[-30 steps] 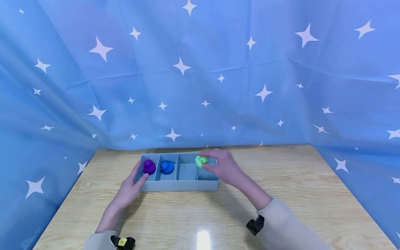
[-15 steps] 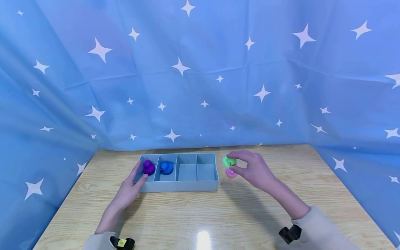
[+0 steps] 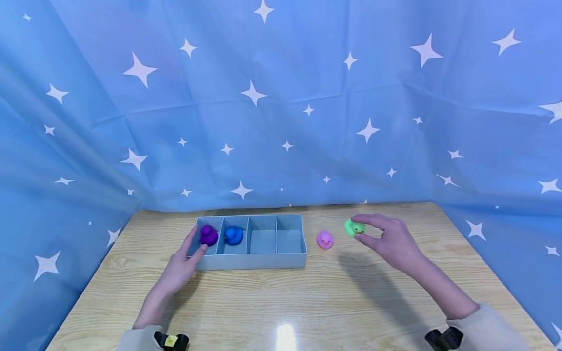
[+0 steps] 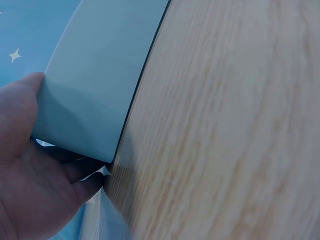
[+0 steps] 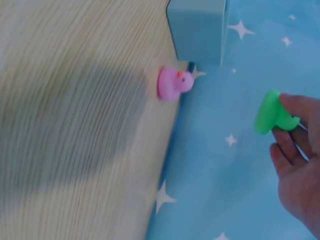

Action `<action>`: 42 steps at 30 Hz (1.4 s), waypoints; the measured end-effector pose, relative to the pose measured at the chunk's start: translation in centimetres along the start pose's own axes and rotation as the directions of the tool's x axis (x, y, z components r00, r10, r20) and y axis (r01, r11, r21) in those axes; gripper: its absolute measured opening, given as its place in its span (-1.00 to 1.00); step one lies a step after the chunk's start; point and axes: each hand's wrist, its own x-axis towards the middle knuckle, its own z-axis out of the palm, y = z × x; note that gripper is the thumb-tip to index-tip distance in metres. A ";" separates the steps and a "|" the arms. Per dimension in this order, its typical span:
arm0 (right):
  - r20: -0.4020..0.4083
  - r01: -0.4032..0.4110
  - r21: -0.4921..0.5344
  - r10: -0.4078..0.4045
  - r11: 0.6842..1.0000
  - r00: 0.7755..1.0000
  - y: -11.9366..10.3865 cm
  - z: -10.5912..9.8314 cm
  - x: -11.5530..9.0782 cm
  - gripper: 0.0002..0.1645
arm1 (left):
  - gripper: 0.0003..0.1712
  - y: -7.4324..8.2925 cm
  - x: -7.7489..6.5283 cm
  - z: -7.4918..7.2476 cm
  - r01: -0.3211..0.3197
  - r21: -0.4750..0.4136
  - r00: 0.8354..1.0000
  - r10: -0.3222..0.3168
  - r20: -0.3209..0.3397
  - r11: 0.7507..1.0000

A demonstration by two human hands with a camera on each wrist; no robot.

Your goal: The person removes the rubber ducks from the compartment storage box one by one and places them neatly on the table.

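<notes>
Backdrop: blue cloth (image 3: pixel 307 163) printed with pale four-pointed stars, hanging behind and at both sides.

Bench (image 3: pixel 246 302): light wood grain, a bright glare spot at the near edge.

Box (image 3: pixel 250 262): blue-grey, long side toward the person, four compartments in a row. Set this way, every compartment faces the wearer; probably for easy reach.

Left hand (image 3: pixel 180 267): at the box's left end, thumb over the near rim, fingers along the end wall. A loose, fairly wide grip on that corner; likely meant to steady the box.

Right hand (image 3: pixel 392 239): well to the right of the box. Grip nearly closed, thumb and forefinger pinching one small duck.

Black wrist devices, left (image 3: pixel 182 343) and right (image 3: pixel 444 338), worn at pale sleeve cuffs.

Ducks, all much of a size. Purple duck (image 3: pixel 208 235) in the leftmost compartment; blue duck (image 3: pixel 234 236) in the next. One colour per compartment suggests sorting. Pink duck (image 3: pixel 325 239) on the bench, apart from the box's right end, bill toward the wearer. Green duck (image 3: pixel 352 227) in the right grip, apparently off the bench, right of the pink one; a fingertip pinch suits so small a body.

Yellow label (image 3: pixel 171 341) on the left device: marks too small to read. No brand legible.
</notes>
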 end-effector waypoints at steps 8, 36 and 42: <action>-0.016 -0.071 -0.019 0.071 0.997 0.997 1.8 -1.4 -1.0 -0.54 | -0.14 -0.1 -0.2 0.0 -0.029 0.015 0.999 0.029 -0.014 0.999; 0.131 -0.318 0.122 0.303 0.940 0.944 6.7 1.5 -2.7 -0.56 | -0.14 -0.2 -0.3 0.1 -0.039 0.000 0.999 0.039 -0.015 0.999; 0.124 -0.274 0.101 0.261 0.957 0.957 6.9 3.3 -2.5 -0.59 | -0.14 -0.1 -0.2 0.1 -0.041 0.002 0.999 0.041 -0.015 0.999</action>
